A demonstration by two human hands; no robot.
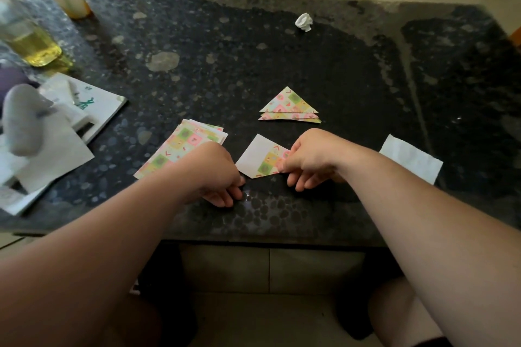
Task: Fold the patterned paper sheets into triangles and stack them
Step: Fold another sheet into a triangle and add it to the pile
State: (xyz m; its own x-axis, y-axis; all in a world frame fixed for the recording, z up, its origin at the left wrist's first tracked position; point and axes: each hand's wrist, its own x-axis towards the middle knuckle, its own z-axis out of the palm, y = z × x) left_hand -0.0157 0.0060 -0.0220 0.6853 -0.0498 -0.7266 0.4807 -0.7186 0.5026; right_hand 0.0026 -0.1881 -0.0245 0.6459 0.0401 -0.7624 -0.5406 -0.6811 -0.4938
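Dark worktop (253, 51) holds a sheet (253, 155) mid-fold, between the unfolded pile (180, 144) and the triangle stack (290, 105) beyond. Right hand (313, 158) pinches its turned-over corner, which probably next needs aligning and creasing. Left hand (220, 175) rests just beside the sheet, fingers curled; what they hold, I cannot tell.

forearms (423, 205) — two, bare | right knee (394, 310) bare | dark garment hem (425, 343) — right thigh
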